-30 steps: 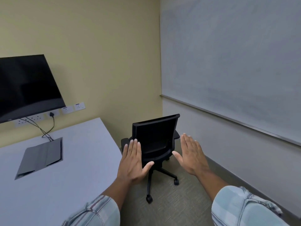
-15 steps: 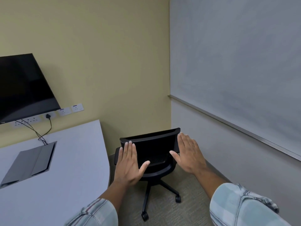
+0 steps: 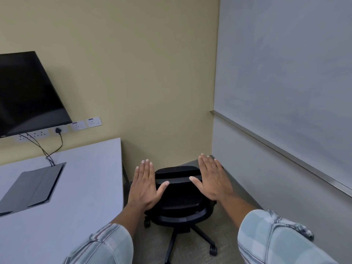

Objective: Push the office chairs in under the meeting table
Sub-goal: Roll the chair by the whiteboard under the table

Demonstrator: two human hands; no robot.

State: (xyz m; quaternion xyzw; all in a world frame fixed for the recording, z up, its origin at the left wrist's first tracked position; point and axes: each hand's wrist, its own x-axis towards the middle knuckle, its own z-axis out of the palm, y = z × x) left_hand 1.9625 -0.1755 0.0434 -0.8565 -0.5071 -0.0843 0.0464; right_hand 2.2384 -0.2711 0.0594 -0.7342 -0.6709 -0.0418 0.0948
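Both forearms reach forward from rolled plaid sleeves (image 3: pixel 270 239). The left hand (image 3: pixel 145 185) and right hand (image 3: pixel 212 180) are flat, fingers spread, palms down, holding nothing, over the black office chair (image 3: pixel 178 202) standing beside the meeting table (image 3: pixel 76 187), near the corner.

No legible text, label, brand, number or sign is present; the small coloured marks on the wall sockets (image 3: pixel 85 124) are too blurred to read.
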